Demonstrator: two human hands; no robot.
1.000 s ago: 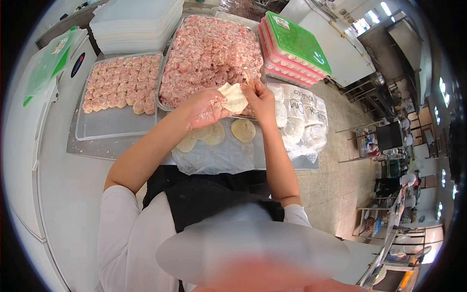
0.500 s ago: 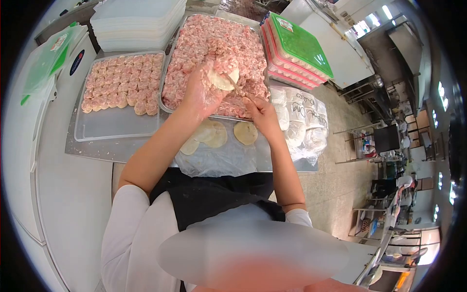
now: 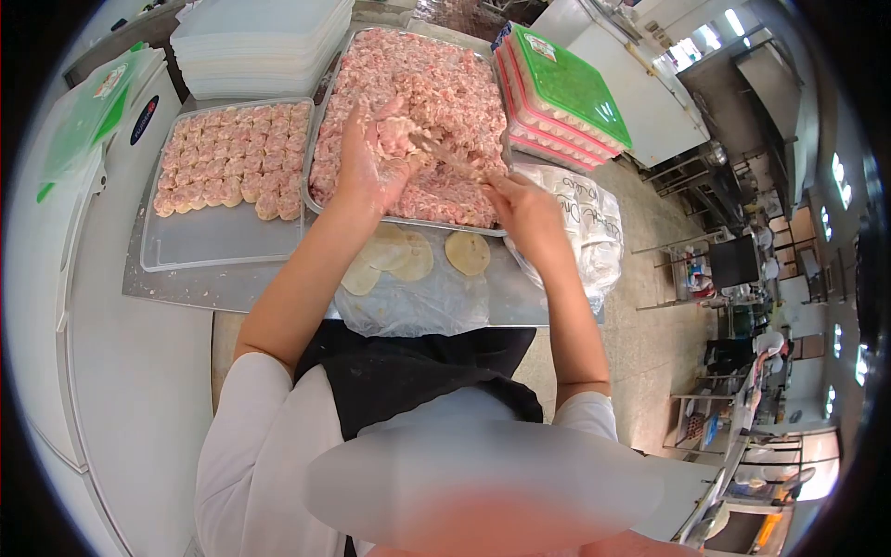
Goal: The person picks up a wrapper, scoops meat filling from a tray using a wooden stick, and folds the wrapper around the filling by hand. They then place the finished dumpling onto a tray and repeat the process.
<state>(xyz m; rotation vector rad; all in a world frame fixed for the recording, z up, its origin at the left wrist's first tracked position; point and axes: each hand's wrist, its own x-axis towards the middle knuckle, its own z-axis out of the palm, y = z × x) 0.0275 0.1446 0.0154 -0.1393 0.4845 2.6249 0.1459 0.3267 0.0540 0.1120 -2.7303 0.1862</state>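
Note:
Over the metal tray (image 3: 313, 176) of pink minced meat (image 3: 408, 70), my left hand (image 3: 365, 172) curls its fingers around a dumpling wrapper heaped with minced meat (image 3: 399, 137). The wrapper itself is mostly hidden by the filling and fingers. My right hand (image 3: 531, 212) grips the handle of a flat metal spatula (image 3: 447, 158), its blade tip touching the filling. Just below the tray, several round pale wrappers (image 3: 408, 255) lie on a clear plastic sheet (image 3: 418, 306), with one wrapper (image 3: 467, 253) apart on the right.
At the left, a clear tray (image 3: 223, 246) carries rows of filled dumplings (image 3: 237, 158). Stacked white trays (image 3: 255, 46) stand behind it. Red trays with a green lid (image 3: 571, 84) are at back right, beside white plastic-wrapped packs (image 3: 589, 223). A white cabinet (image 3: 139, 371) borders the left.
My right hand and the spatula have moved right and slightly down. My left hand has turned and cupped more around the wrapper, which now shows more meat.

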